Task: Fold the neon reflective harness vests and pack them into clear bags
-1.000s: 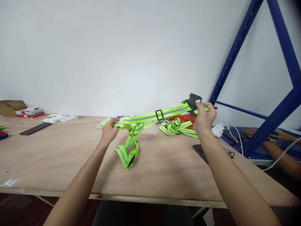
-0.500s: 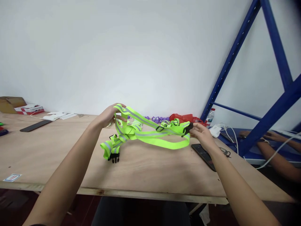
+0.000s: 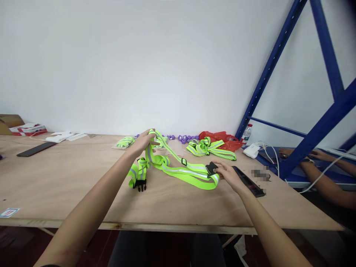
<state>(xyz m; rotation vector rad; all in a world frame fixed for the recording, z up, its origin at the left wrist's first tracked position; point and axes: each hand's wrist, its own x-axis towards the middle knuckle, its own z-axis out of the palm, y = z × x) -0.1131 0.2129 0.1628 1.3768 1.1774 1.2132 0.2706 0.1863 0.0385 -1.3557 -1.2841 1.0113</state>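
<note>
Bare arms [image 3: 89,202] and dark trousers [image 3: 208,248]
Left hand [image 3: 142,144] and right hand [image 3: 229,175] are bare as well. A curved black edge [image 3: 50,265], cropped too close to identify, crosses the left arm low in view; the trousers look dark blue, their detail lost in shadow.

Near its front left corner, the tabletop [image 3: 172,211] is bearing a small white sticker [image 3: 9,212] with a blue border, which is showing two slanting red strokes; they are looking like the number 11, though whether they are digits or plain bars is staying unclear. By the wall at the right, a plastic bottle [image 3: 246,134] is wearing a label whose print is appearing too small for reading. No other lettering is reading clearly.
</note>
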